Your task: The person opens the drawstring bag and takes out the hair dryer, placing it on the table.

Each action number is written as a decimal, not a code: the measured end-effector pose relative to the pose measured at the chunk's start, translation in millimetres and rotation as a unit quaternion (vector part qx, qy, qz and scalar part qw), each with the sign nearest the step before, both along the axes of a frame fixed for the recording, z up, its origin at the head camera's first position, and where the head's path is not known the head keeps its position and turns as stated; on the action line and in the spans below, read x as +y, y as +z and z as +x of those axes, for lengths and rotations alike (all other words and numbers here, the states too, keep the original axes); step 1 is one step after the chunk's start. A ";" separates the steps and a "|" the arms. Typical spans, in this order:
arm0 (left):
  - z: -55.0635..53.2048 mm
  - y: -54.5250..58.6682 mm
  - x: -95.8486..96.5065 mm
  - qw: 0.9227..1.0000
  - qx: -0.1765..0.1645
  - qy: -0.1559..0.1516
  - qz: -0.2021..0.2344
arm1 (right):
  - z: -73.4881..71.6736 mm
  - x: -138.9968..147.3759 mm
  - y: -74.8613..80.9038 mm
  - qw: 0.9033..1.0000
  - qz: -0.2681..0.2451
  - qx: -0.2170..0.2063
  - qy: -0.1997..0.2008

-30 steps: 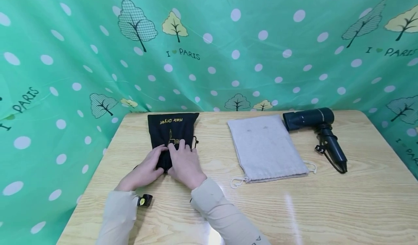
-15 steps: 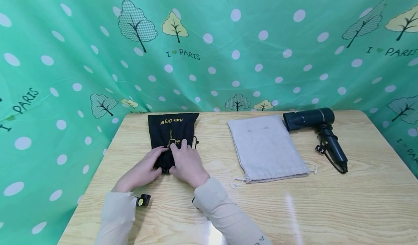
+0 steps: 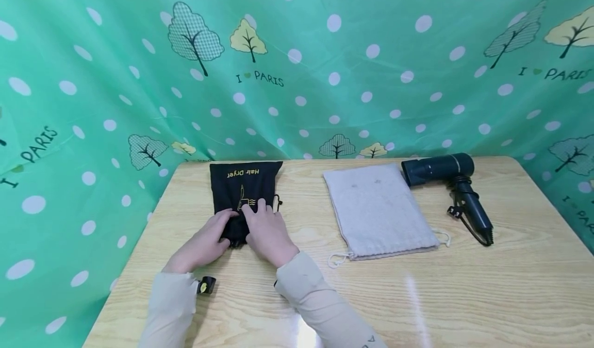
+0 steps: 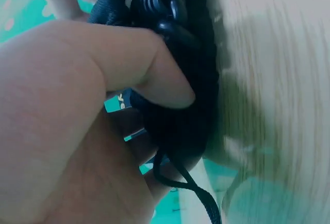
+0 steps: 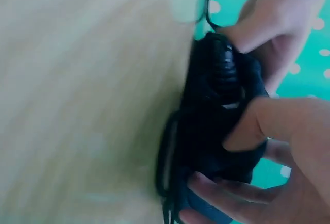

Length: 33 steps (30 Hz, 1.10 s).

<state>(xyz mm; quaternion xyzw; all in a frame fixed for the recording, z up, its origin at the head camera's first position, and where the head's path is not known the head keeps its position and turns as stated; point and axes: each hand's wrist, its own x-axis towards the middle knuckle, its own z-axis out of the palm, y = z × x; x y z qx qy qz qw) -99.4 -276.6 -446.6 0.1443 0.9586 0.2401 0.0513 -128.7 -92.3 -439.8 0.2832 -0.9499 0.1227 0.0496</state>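
Observation:
A black drawstring bag (image 3: 243,183) printed "Hair Dryer" in yellow lies at the table's left side, its open end toward me. My left hand (image 3: 204,242) grips the left of that end, thumb on the near edge and fingers over the top. On the opposite side my right hand (image 3: 269,234) holds the cloth the same way. Inside the mouth, both wrist views show a dark ribbed cord end (image 4: 154,2). A loop of black drawstring (image 4: 188,182) hangs below the left thumb. The rest of the bag's contents is hidden.
A grey cloth drawstring bag (image 3: 380,211) with white strings lies flat mid-table. To its right is a dark hair dryer (image 3: 438,168), its cord wrapped on the handle and its plug (image 3: 455,212) beside it. A green printed curtain (image 3: 297,69) surrounds the wooden table (image 3: 520,286).
My right hand has shifted slightly to the right at the bag's mouth, and its thumb has moved with it. The grey bag and the hair dryer stay where they were.

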 end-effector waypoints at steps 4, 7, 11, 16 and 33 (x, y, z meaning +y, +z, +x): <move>0.1 -1.0 -4.1 1.000 -0.013 0.009 0.008 | 0.5 4.7 2.5 0.999 0.008 -0.021 0.023; -0.1 -0.3 -6.6 1.000 -0.017 0.012 0.008 | 1.0 5.5 2.9 0.999 0.009 -0.025 0.030; 0.2 1.9 -8.6 1.000 -0.020 0.015 0.006 | 0.8 3.5 1.5 0.999 -0.001 -0.025 0.025; 0.8 4.6 -9.2 1.000 -0.024 0.018 -0.001 | -0.8 2.8 -1.3 1.000 -0.013 0.001 0.027; -0.6 4.5 -6.1 0.999 -0.025 0.024 -0.006 | -3.3 4.9 -2.1 0.999 -0.015 0.002 0.039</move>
